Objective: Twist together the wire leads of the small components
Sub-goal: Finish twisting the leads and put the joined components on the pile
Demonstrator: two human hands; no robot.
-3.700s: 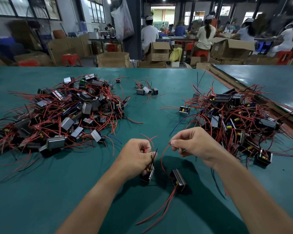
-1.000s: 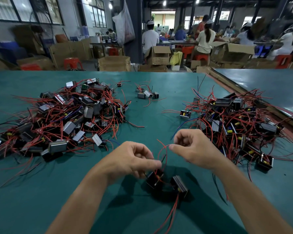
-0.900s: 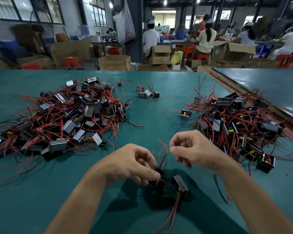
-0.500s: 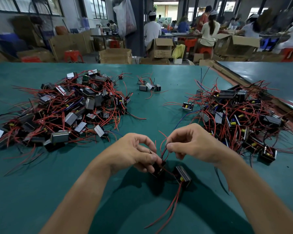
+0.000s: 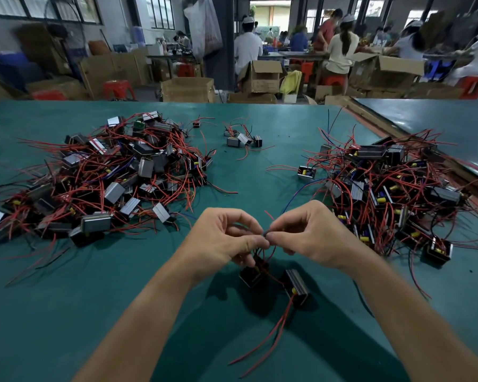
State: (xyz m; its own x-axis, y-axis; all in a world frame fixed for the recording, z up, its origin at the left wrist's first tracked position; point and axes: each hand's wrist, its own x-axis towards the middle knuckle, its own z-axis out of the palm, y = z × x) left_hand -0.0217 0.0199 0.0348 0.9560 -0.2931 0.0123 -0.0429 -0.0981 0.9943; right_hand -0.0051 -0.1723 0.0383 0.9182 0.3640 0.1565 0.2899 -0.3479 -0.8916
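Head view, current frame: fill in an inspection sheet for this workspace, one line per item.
Surface: green table mat, flat and evenly lit.
Job's things: left component and right component sit just below the hands; their wire leads rise to the fingertips.
Clutter: left pile and right pile of similar components tangled in red wire; small group at far centre.
Grippers: left hand and right hand both pinch the wire leads, fingertips meeting.
Cables: loose red leads trail from the right component toward the near edge.
Surroundings: cardboard boxes, red stool, people at benches behind.
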